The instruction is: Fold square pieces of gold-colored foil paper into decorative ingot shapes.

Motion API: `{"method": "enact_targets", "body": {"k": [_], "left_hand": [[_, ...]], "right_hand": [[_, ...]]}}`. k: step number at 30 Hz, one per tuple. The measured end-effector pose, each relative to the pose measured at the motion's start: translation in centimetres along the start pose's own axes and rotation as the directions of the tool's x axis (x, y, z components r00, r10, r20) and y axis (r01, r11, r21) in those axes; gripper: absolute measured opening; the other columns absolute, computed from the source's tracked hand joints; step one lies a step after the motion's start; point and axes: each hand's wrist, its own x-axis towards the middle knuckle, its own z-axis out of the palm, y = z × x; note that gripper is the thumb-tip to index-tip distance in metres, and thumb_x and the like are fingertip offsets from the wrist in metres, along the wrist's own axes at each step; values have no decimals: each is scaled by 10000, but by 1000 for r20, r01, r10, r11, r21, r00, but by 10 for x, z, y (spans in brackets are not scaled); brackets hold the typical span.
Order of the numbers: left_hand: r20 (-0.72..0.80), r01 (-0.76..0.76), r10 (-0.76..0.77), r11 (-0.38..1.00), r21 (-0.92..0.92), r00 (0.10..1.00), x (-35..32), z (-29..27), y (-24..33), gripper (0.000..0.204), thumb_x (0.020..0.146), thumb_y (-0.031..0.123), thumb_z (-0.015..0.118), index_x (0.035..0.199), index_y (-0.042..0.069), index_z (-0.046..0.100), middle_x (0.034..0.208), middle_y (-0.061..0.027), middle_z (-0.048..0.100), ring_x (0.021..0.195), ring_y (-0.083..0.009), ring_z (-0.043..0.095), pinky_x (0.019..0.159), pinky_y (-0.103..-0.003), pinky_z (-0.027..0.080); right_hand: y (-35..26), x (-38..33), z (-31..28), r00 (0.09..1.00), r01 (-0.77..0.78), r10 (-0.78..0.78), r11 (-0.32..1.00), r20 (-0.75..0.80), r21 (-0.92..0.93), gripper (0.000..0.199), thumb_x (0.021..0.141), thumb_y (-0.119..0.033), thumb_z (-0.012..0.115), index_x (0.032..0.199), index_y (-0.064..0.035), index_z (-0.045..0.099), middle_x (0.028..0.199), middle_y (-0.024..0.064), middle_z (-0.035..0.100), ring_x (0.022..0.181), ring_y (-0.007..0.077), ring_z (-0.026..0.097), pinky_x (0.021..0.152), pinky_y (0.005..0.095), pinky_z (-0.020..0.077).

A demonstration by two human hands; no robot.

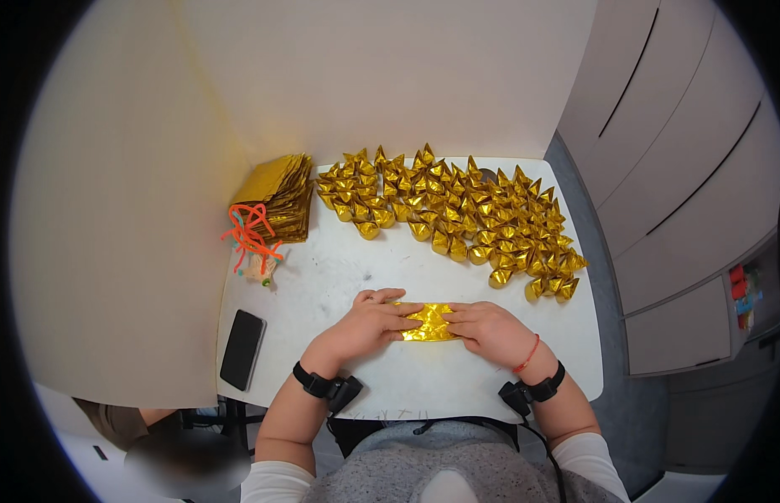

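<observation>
A folded strip of shiny gold foil paper [432, 322] lies flat on the white table in front of me. My left hand [375, 318] rests on its left end, fingers stretched out over the foil. From the other side my right hand [484, 327] lies on the right end, its fingers extended and pressing on the sheet. The thumbs are partly hidden. Beyond the hands, many folded gold paper ingots [457, 210] with pointed ends stand close together across the far and right parts of the table.
At the far left a tall stack of gold paper sheets [273, 197] leans unevenly. Orange fuzzy stems [252, 230] and a small beige item [257, 267] lie against it. A black phone [242, 350] is by the left edge of the table [314, 272]. Another person's arm [155, 415] shows at lower left.
</observation>
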Motion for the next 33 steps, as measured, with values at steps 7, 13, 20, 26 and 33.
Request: {"method": "enact_targets", "body": {"k": [7, 13, 20, 26, 33], "left_hand": [[-147, -11, 31, 991, 134, 989, 7, 7, 14, 273, 828, 175, 792, 1098, 216, 790, 1330, 30, 696, 1293, -295, 547, 1060, -473, 340], [-269, -85, 40, 984, -158, 962, 19, 27, 12, 201, 802, 94, 805, 997, 84, 757, 1165, -86, 697, 1104, -310, 607, 972, -421, 460], [-204, -116, 57, 949, -292, 977, 25, 33, 9, 230, 799, 42, 784, 1026, 62, 746, 1200, -110, 675, 1089, -321, 614, 967, -430, 479], [-155, -141, 98, 944, -299, 983, 20, 26, 6, 254, 796, 42, 785, 1046, 67, 743, 1191, -108, 677, 1090, -322, 613, 960, -426, 481], [-156, -45, -8, 942, -333, 988, 21, 14, 24, 346, 781, 18, 796, 1118, 64, 738, 1161, -132, 663, 1053, -335, 622, 932, -424, 498]], "right_hand": [[5, 1, 2, 996, 69, -73, 995, -52, -76, 176, 836, -66, 735, 1010, -60, 764, 1149, 73, 751, 1190, 275, 660, 1009, 415, 516], [9, 5, 1, 996, -3, 14, 992, -85, 125, 138, 850, -81, 753, 987, -68, 761, 1080, 56, 757, 1105, 267, 669, 961, 402, 516], [19, 13, 12, 979, -81, 129, 958, -158, 277, 110, 845, -135, 769, 927, -80, 721, 869, 53, 691, 932, 274, 629, 857, 415, 484], [20, 29, 30, 938, -140, 222, 945, -267, 295, 140, 835, -135, 783, 888, -79, 666, 828, 53, 671, 869, 280, 618, 822, 405, 479], [11, 34, 29, 907, -232, 321, 921, -272, 312, 229, 789, -105, 811, 925, -74, 629, 797, 50, 652, 830, 271, 614, 811, 407, 479]]}}
